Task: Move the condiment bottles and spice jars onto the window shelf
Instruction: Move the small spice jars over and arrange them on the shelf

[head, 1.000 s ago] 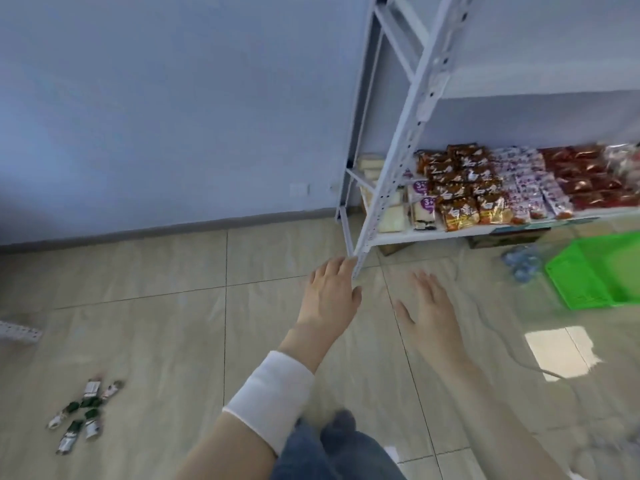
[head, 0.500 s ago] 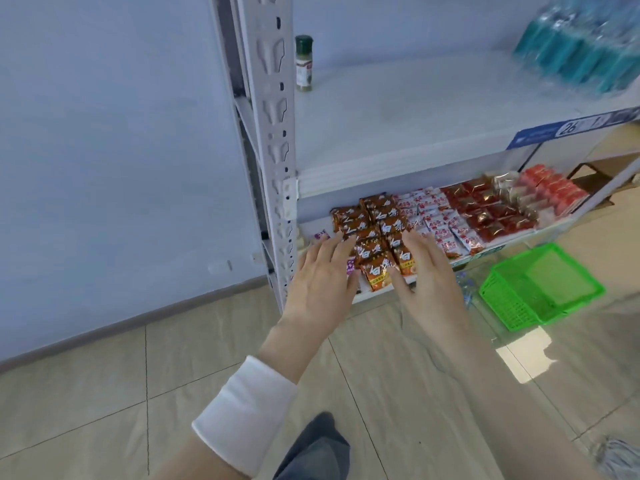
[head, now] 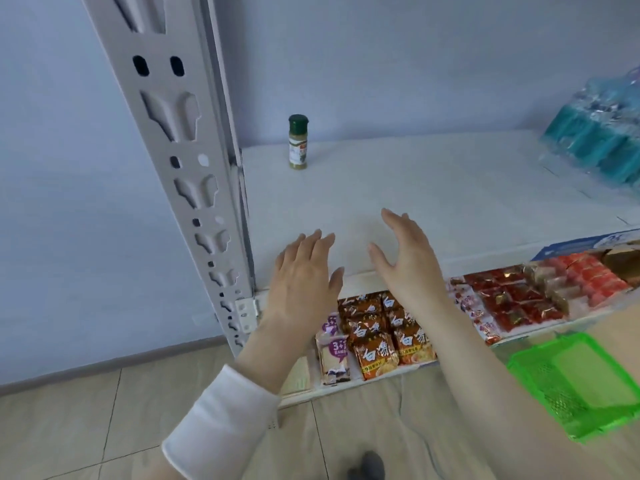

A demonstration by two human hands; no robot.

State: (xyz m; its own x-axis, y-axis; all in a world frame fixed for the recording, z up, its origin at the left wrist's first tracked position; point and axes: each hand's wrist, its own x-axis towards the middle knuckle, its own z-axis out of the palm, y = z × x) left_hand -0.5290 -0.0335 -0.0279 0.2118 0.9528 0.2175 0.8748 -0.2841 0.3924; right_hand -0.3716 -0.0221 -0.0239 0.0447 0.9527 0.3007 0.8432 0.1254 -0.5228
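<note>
Head view, jar (head: 298, 142) at shelf (head: 433, 188) rear edge

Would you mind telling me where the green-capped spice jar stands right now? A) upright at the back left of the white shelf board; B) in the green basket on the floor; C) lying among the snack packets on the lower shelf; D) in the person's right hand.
A: the spice jar stands upright at the back left of the white shelf board, and both the left hand and right hand are open, holding nothing.
</note>
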